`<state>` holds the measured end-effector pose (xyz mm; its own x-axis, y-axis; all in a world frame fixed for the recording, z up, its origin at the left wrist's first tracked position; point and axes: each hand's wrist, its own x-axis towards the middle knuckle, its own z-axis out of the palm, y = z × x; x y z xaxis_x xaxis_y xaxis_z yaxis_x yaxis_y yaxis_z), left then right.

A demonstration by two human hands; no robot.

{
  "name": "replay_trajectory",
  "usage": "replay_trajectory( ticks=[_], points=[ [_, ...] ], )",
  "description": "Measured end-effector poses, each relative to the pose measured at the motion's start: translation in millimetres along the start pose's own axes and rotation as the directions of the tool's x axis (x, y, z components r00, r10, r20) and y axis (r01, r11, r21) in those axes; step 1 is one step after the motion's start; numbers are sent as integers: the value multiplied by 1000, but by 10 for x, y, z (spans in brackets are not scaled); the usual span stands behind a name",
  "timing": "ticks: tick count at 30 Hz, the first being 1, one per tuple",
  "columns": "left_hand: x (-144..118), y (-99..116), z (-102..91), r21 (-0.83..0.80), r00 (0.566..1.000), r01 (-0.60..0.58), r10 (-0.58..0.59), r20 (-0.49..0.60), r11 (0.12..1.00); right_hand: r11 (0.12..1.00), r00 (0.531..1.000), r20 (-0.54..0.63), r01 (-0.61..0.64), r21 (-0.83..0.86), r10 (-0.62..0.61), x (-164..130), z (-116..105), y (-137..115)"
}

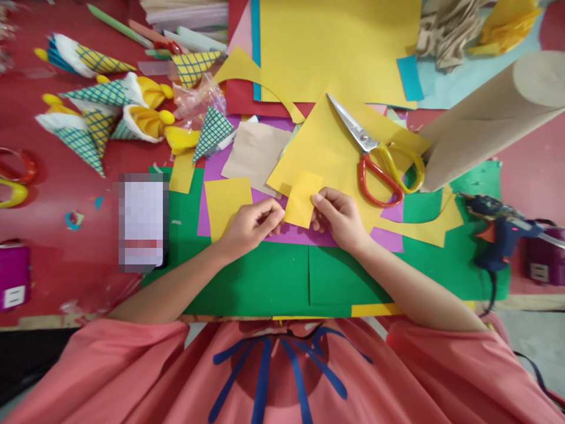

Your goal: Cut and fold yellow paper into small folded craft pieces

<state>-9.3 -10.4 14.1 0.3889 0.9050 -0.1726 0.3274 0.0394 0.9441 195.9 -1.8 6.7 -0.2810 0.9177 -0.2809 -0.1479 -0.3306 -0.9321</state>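
A small yellow paper piece (pixel 302 199) is held between my two hands, just above the purple sheet. My right hand (pixel 338 215) pinches its right edge between thumb and fingers. At its lower left corner, my left hand (pixel 255 227) has thumb and forefinger closed on the paper. Another yellow rectangle (pixel 223 200) lies partly under my left wrist. Beyond my right hand, scissors (pixel 368 144) with one red and one yellow handle rest on a larger yellow sheet (pixel 313 141). A beige paper square (pixel 258 150) is beside that sheet.
Several checked paper cones (pixel 95 94) lie at the upper left. A blurred phone-like object (pixel 143 221) sits left of the green sheet (pixel 247 282). To the right are a glue gun (pixel 503 232) and a tall brown paper roll (pixel 485 123). Yellow sheets (pixel 339 47) are stacked at the back.
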Motion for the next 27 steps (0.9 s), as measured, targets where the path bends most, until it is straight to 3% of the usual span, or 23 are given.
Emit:
replay_trajectory(
  ticks=[6, 20, 27],
  points=[
    [3, -34, 8, -68, 1000, -8, 7, -16, 998, 1000, 1000, -1, 13, -14, -13, -5, 8, 3],
    [-15, -12, -8, 20, 1000, -8, 7, 23, 1000, 999, 999, -36, 38, -25, -39, -23, 18, 22],
    [-22, -40, -11, 49, 999, -32, 31, 7, 998, 994, 998, 40, 47, -95, -43, -51, 34, -1]
  ],
)
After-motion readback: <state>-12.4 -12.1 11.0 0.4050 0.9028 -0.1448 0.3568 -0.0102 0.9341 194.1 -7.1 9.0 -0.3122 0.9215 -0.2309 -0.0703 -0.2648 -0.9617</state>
